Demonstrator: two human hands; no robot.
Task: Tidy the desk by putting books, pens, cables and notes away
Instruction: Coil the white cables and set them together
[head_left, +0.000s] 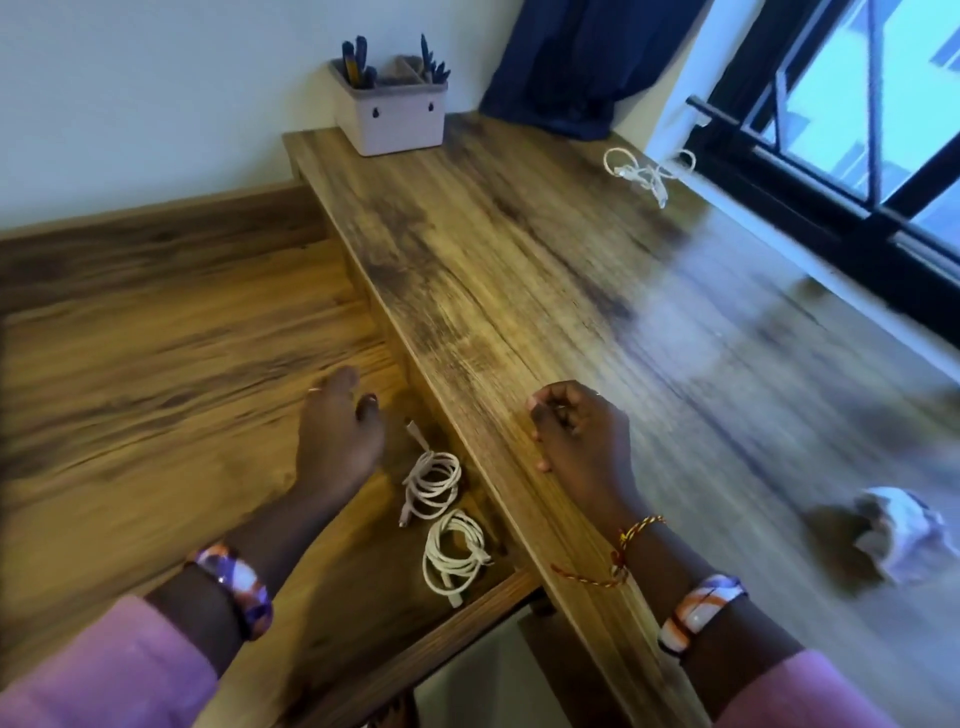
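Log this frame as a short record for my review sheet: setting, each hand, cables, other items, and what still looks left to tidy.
setting: wooden desk beside a window, open drawer below its front edge
left hand: over the drawer, holds nothing
right hand: fingers curled, on the desk edge, nothing visibly held
cables stowed: two coiled white cables in the drawer
cable out: loose white cable near the window
pens: in the organizer box
left to tidy: loose cable, crumpled paper

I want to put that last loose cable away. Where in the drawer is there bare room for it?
The drawer is bare left of the two coiled cables, under the left hand. Its right side, by the desk edge, is crowded. The loose cable lies by the window.
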